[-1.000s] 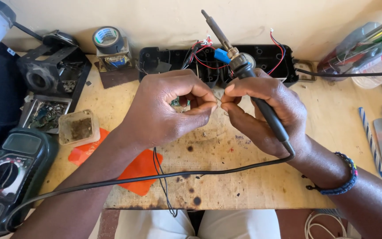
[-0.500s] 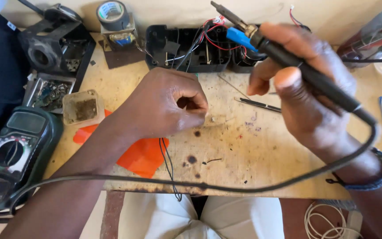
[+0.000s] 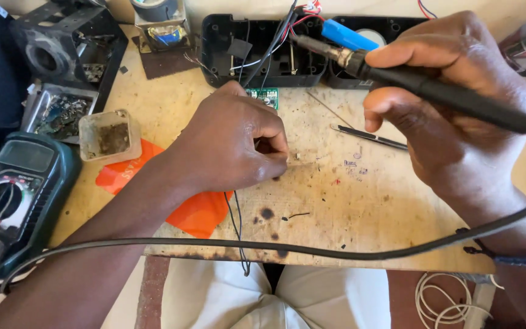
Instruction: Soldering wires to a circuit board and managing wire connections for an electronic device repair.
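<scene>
The left hand (image 3: 232, 146) rests knuckles-up on the wooden desk (image 3: 348, 207), its fingers (image 3: 272, 131) curled shut around something small that cannot be made out, with thin dark wires (image 3: 237, 228) trailing from under the palm toward the near edge. The right hand (image 3: 458, 116) hangs above and to the right of it, fingers clenched on a black soldering iron (image 3: 433, 91) whose long axis runs from lower right up to upper left. Its metal tip (image 3: 312, 44) sits over the open black casing (image 3: 275, 49), beyond the left hand's knuckles and well apart from the pinch.
</scene>
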